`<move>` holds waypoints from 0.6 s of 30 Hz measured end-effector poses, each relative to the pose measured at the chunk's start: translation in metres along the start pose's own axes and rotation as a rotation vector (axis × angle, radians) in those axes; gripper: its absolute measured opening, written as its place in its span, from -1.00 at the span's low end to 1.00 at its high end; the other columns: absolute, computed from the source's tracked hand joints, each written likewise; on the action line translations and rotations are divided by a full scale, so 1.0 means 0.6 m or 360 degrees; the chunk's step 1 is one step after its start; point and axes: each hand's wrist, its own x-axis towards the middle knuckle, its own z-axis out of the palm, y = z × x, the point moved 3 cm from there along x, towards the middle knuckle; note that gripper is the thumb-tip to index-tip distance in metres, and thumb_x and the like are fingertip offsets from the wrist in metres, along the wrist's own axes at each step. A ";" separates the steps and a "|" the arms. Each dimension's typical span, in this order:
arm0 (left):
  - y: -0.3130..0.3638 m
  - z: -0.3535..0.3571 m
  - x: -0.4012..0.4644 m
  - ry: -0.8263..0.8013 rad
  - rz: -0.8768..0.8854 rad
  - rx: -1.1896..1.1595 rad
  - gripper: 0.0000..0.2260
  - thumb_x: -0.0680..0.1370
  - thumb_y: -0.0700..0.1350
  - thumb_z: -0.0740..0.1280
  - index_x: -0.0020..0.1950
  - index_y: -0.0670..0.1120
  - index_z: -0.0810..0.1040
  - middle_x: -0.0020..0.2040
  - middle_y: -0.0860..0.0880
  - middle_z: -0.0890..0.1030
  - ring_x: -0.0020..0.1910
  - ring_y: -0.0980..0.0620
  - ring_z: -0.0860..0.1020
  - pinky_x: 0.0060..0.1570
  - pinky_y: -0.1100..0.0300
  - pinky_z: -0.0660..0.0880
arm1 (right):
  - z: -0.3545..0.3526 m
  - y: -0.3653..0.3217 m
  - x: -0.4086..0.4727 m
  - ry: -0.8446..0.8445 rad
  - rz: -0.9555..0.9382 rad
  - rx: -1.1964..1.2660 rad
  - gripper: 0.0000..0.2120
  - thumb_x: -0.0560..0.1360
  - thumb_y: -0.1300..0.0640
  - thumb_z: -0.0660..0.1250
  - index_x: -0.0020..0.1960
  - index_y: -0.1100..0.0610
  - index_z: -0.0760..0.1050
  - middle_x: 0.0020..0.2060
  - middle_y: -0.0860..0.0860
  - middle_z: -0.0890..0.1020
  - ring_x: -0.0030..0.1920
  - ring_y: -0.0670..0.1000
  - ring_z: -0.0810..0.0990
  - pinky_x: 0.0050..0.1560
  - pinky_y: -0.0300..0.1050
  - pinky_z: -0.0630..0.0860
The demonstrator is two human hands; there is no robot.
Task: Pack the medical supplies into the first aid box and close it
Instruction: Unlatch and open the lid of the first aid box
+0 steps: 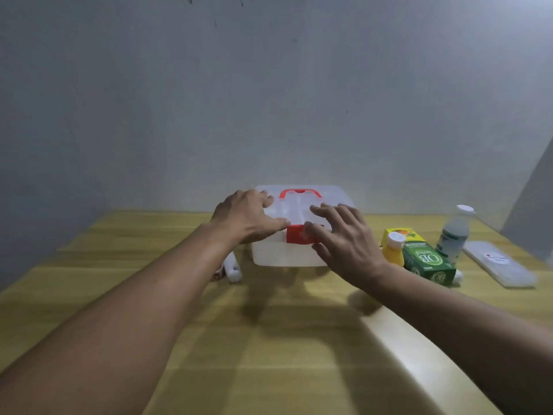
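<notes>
A translucent white first aid box (281,254) with a red handle (300,193) and a red front latch (296,235) stands shut at the table's middle. My left hand (248,217) rests on the lid's left side, thumb near the latch. My right hand (344,238) lies with spread fingers over the lid's right front, touching the latch. To the right of the box lie a green carton (425,260), a small yellow bottle (393,248) and a white bottle (454,232). A white tube (233,269) lies left of the box, partly hidden by my left forearm.
A flat translucent case (499,266) lies at the far right of the yellow wooden table (269,339). A pale curved chair back (419,354) crosses the near right. A grey wall stands just behind the box.
</notes>
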 end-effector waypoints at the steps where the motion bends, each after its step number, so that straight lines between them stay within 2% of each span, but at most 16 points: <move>1: 0.002 -0.001 0.001 0.0013 -0.0011 0.0025 -0.30 0.40 0.32 0.34 0.42 -0.06 0.45 0.47 0.02 0.41 0.43 -0.03 0.38 0.33 0.02 0.35 | 0.000 0.000 0.001 0.0037 -0.0027 -0.0025 -0.68 0.27 0.24 0.50 0.02 0.18 0.60 0.09 0.22 0.64 0.06 0.24 0.61 0.07 0.12 0.53; 4: 0.008 -0.003 0.002 0.0033 -0.0048 0.0078 -0.28 0.37 0.35 0.36 0.40 -0.05 0.48 0.45 0.02 0.44 0.40 -0.05 0.42 0.28 0.03 0.40 | 0.001 0.000 0.002 0.0162 -0.0112 -0.0081 -0.89 0.41 0.22 0.38 -0.07 0.19 0.61 0.04 0.22 0.67 -0.01 0.22 0.64 -0.02 0.09 0.56; 5: 0.008 -0.003 0.004 0.0028 -0.0064 0.0074 -0.28 0.36 0.35 0.37 0.39 -0.05 0.49 0.44 0.02 0.45 0.39 -0.05 0.43 0.25 0.03 0.41 | 0.002 0.000 0.002 0.0184 -0.0141 -0.0107 -0.90 0.43 0.22 0.35 -0.09 0.19 0.61 0.03 0.22 0.67 -0.02 0.22 0.65 -0.05 0.08 0.56; 8: 0.009 -0.005 0.009 0.0008 -0.0121 0.0028 -0.27 0.31 0.35 0.43 0.34 -0.05 0.53 0.38 0.02 0.52 0.31 -0.05 0.50 0.15 0.07 0.45 | 0.000 -0.001 0.005 0.0203 -0.0246 -0.0188 -0.87 0.37 0.24 0.34 -0.10 0.20 0.60 0.02 0.23 0.67 -0.06 0.22 0.66 -0.12 0.06 0.57; 12: 0.011 -0.012 0.014 -0.0030 -0.0161 -0.0046 -0.29 0.28 0.28 0.49 0.31 -0.08 0.55 0.35 -0.01 0.55 0.29 -0.06 0.51 0.15 0.08 0.45 | -0.015 -0.002 0.012 0.0226 -0.0359 -0.0227 -0.87 0.38 0.23 0.32 -0.13 0.21 0.62 -0.03 0.22 0.68 -0.10 0.21 0.67 -0.17 0.01 0.59; 16: 0.016 -0.007 0.011 -0.0060 -0.0114 0.0038 -0.34 0.39 0.27 0.40 0.37 -0.09 0.49 0.38 -0.04 0.51 0.32 -0.10 0.49 0.18 0.04 0.44 | -0.020 -0.003 0.011 0.0150 -0.0412 -0.0275 -0.79 0.44 0.18 0.28 -0.06 0.26 0.62 0.01 0.30 0.66 -0.04 0.26 0.67 -0.12 0.11 0.62; 18: 0.016 -0.007 0.008 -0.0110 -0.0068 0.0045 -0.36 0.47 0.27 0.30 0.43 -0.08 0.42 0.46 -0.05 0.41 0.40 -0.11 0.41 0.27 0.00 0.38 | -0.022 0.000 0.009 0.0070 -0.0421 -0.0303 -0.74 0.47 0.15 0.27 0.02 0.29 0.61 0.05 0.32 0.65 0.01 0.29 0.65 -0.08 0.15 0.62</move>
